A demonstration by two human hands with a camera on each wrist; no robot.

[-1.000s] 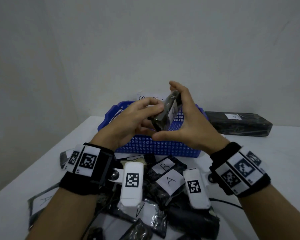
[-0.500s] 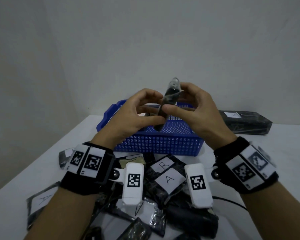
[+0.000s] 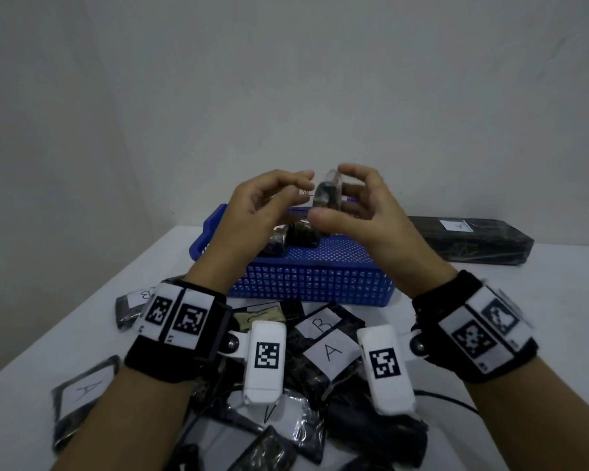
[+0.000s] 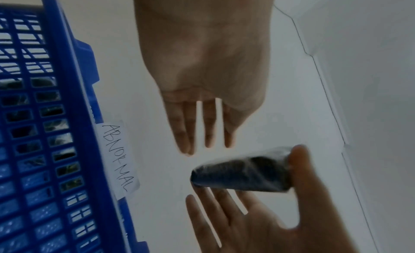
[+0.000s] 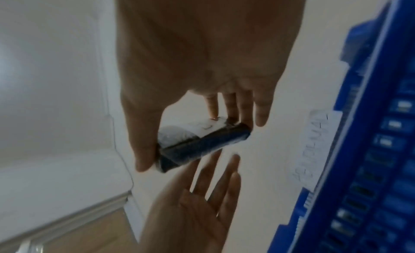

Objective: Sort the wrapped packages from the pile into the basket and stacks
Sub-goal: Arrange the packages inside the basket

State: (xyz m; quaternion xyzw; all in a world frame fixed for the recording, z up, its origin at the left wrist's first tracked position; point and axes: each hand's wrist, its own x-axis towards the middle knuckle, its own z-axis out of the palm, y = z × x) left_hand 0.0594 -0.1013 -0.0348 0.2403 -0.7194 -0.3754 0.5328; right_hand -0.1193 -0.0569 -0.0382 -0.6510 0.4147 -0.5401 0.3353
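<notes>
A small dark wrapped package (image 3: 325, 192) stands on end above the blue basket (image 3: 320, 277). My right hand (image 3: 337, 198) pinches it between thumb and fingers, as the right wrist view shows (image 5: 202, 141). My left hand (image 3: 296, 188) hovers just left of it with relaxed fingers and holds nothing; in the left wrist view its fingers (image 4: 206, 123) are straight and clear of the package (image 4: 242, 171). The basket carries a paper label reading ABNORMAL (image 4: 119, 161) and holds a few dark packages (image 3: 293, 237).
A pile of black wrapped packages with A and B labels (image 3: 320, 351) lies on the white table in front of the basket, under my wrists. A long black stack labelled A (image 3: 473, 243) sits at the back right. Single packages lie at the left (image 3: 79, 396).
My left hand has let go of the package and opened. The right hand alone now holds it, turned more upright, over the basket.
</notes>
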